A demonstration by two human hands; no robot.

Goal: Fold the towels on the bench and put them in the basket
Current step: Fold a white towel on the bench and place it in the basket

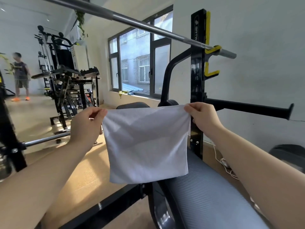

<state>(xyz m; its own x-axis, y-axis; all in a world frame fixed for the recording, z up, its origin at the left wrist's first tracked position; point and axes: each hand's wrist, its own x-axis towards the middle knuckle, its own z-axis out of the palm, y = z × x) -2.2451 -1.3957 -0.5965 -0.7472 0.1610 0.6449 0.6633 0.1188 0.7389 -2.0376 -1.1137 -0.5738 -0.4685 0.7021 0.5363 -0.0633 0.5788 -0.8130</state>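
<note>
Gym machines (pixel 69 80) stand across the wooden floor (pixel 33 116), a window (pixel 140 63) fills the far wall, and a barbell (pixel 132 23) rests on a black rack (pixel 197 80). A white towel (pixel 146 144) hangs flat in the air above the padded grey desk (pixel 206 195). The left hand (pixel 85 124) pinches its upper left corner in closed fingers (pixel 99 111), and the right hand (pixel 203 118) pinches its upper right corner likewise.
</note>
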